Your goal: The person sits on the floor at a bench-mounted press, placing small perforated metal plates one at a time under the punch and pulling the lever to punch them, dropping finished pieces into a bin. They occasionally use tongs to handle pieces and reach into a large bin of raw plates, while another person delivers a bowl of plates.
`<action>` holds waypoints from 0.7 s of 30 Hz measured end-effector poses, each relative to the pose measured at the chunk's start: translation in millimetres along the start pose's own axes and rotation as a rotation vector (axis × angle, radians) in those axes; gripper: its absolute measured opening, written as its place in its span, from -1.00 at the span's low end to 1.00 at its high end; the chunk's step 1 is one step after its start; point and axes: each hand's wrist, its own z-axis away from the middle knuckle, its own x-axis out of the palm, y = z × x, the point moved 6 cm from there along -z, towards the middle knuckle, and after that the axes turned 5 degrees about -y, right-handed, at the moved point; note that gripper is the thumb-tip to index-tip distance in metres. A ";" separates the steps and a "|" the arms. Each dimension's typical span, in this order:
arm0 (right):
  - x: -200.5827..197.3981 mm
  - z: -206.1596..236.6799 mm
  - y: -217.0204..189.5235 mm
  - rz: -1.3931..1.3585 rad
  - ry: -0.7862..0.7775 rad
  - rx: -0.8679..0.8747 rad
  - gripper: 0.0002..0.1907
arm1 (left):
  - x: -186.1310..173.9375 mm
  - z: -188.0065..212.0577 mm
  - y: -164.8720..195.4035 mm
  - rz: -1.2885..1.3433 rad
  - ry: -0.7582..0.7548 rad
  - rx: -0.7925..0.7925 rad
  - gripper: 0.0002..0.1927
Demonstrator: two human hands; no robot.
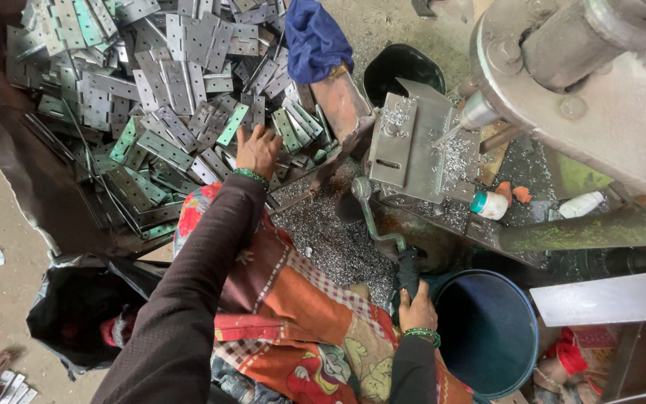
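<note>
My left hand [257, 150] reaches forward into a big heap of flat grey and green metal hinges [166, 97], fingers spread on one hinge; whether it grips the piece I cannot tell. My right hand [416, 308] is closed around the dark wrapped end of a bent metal lever [374, 217] that leads up to a steel jig plate [413, 142] under a drill spindle [480, 112]. Metal shavings [338, 239] cover the bench between the heap and the jig. Both wrists wear green bangles.
A dark blue bucket [487, 329] stands right of my right hand. A black tub [401, 67] sits behind the jig, a blue cloth [314, 37] lies on the heap, a black bag [76, 307] is at lower left. The grey machine body [600, 90] fills the upper right.
</note>
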 end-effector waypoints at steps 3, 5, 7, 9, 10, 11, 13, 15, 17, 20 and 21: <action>0.2 -2.1 -0.4 -0.010 -0.025 0.020 -0.41 | 3.7 5.8 -4.1 0.020 -0.036 -0.062 -0.87; 2.3 -4.2 -0.2 -0.018 -0.052 0.037 -0.40 | -6.3 9.0 -4.0 0.069 -0.011 -0.071 -0.93; 3.2 -6.0 -1.2 -0.027 -0.034 0.015 -0.40 | -30.3 14.0 0.2 0.115 0.087 -0.078 -0.78; 4.0 -7.6 -1.9 -0.058 0.003 -0.023 -0.41 | -57.8 7.7 14.1 0.193 0.132 -0.068 -0.68; 4.2 -7.4 -2.1 -0.073 0.022 -0.045 -0.41 | -70.1 7.2 26.0 0.253 0.115 -0.065 -0.66; 4.0 -7.1 -1.8 -0.080 0.038 -0.065 -0.41 | -81.7 5.4 38.8 0.317 0.090 -0.064 -0.63; 5.3 -6.3 1.2 -0.078 0.013 -0.034 -0.41 | -111.9 -0.9 74.1 0.438 0.138 0.092 -0.69; 4.3 -5.4 0.6 -0.076 -0.013 -0.016 -0.42 | -133.8 -11.9 114.6 0.525 0.171 0.213 -0.71; 2.5 -4.6 -3.1 -0.091 -0.044 -0.012 -0.42 | -145.6 -28.3 155.4 0.528 0.188 0.310 -0.69; -4.0 -3.2 -7.4 -0.121 0.006 -0.019 -0.44 | -141.4 -44.9 201.2 0.516 0.155 0.437 -0.65; -3.2 -3.0 -6.8 -0.107 0.001 -0.012 -0.44 | -135.3 -47.4 213.5 0.526 0.128 0.483 -0.64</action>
